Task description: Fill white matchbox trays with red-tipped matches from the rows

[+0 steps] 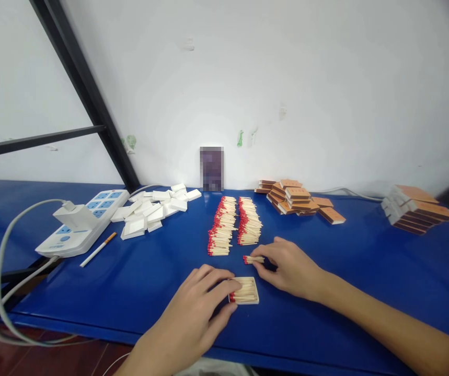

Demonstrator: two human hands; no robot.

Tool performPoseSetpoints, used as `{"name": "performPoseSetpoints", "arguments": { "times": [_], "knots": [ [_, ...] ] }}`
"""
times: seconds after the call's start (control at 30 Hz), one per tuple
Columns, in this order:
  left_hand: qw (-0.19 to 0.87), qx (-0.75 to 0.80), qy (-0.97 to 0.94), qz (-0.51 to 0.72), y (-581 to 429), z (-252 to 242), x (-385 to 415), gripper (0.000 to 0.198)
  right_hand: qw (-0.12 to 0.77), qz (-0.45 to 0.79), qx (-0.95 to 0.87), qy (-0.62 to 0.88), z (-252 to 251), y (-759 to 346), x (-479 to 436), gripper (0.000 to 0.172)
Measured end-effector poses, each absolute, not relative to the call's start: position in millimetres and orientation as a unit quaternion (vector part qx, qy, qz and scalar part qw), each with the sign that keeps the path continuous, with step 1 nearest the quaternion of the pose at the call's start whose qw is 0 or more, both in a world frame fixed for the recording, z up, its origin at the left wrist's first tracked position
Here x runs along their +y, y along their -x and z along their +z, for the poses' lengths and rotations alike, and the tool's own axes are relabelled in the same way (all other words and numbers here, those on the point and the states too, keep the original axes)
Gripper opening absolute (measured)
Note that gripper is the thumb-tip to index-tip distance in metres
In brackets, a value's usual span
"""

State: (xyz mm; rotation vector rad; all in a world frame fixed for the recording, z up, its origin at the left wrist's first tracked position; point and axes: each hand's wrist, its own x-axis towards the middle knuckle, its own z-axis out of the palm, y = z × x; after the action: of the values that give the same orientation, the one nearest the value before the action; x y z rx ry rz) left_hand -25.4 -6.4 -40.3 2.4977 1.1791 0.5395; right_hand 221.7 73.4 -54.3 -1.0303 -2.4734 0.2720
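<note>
My left hand (204, 303) grips the left end of a small white matchbox tray (257, 298), which lies flat on the blue table. Red-tipped matches (244, 293) fill part of that tray, and my fingers cover their heads in places. Just above and to the right, my right hand (289, 263) pinches a small bunch of matches (253, 259) between thumb and fingers, red heads pointing left. Two long rows of loose matches, a left row (223, 227) and a right row (249, 222), lie beyond my hands with their heads to the left.
Empty white trays (153, 211) are heaped at the left. Orange matchbox sleeves (297, 197) pile up at the back right, with stacked matchboxes (416, 209) farther right. A power strip (87, 224) with a charger, a cigarette (98, 249) and a blurred dark card (211, 169) also stand or lie here.
</note>
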Motion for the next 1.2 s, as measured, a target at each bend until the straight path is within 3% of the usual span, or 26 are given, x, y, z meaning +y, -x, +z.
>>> {"name": "performPoseSetpoints", "arguments": {
  "times": [1.2],
  "knots": [
    [0.166, 0.416, -0.876, 0.18, 25.4, -41.3, -5.6, 0.036, 0.205, 0.11, -0.891, 0.389, -51.1, -221.0, 72.9, 0.013]
  ]
}}
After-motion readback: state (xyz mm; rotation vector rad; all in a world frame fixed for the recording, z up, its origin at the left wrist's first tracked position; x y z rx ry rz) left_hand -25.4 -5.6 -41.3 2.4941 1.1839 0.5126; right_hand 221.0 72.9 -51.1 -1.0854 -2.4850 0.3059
